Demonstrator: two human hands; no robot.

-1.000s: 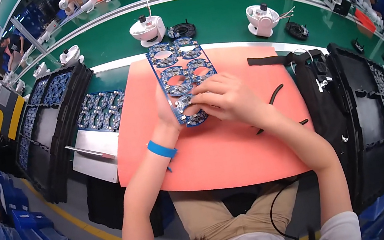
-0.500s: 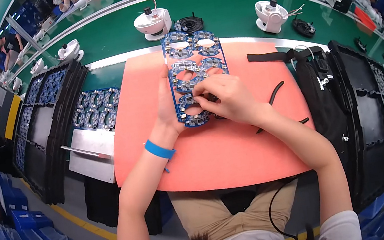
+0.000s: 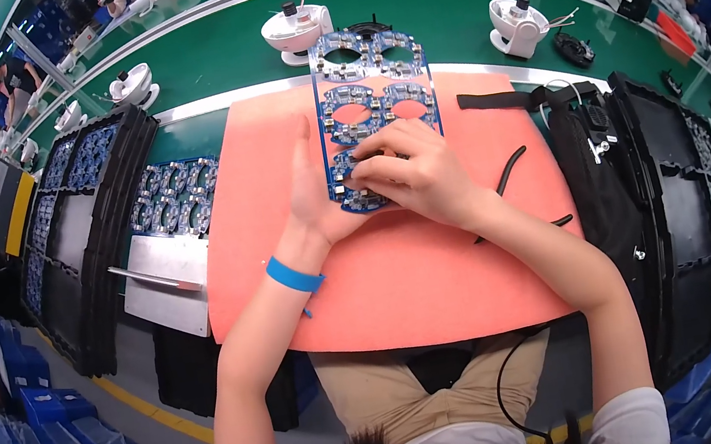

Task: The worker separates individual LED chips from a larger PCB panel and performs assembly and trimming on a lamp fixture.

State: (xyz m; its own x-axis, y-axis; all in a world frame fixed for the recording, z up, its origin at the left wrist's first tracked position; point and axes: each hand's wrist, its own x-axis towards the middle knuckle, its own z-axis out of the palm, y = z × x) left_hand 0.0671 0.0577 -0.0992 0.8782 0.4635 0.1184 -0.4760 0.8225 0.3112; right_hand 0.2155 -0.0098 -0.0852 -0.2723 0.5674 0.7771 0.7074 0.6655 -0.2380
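A blue circuit board panel [image 3: 374, 89], with several rounded boards and oval openings, is held up above the salmon-coloured mat [image 3: 267, 189]. My left hand [image 3: 314, 196] supports it from behind at the lower left, its thumb standing apart from the panel's left edge. Most of its fingers are hidden behind the panel. My right hand [image 3: 417, 170] is closed over the lower right part, thumb and fingers at the lowest boards. Its fingertips cover that spot, so the exact grip is partly hidden. Black-handled pliers [image 3: 510, 170] lie right of my right hand, partly covered by the forearm.
Blue boards fill part of a black tray [image 3: 99, 156] at left. More boards [image 3: 175, 195] lie beside it above a metal plate [image 3: 163, 285]. Black trays [image 3: 688, 206] with small parts stand right, by a black bag [image 3: 590, 175]. White camera housings [image 3: 297, 31] sit on the green conveyor.
The panel has shifted up and slightly right with my right hand. My left thumb has come away from its edge. White housings on the conveyor have moved right.
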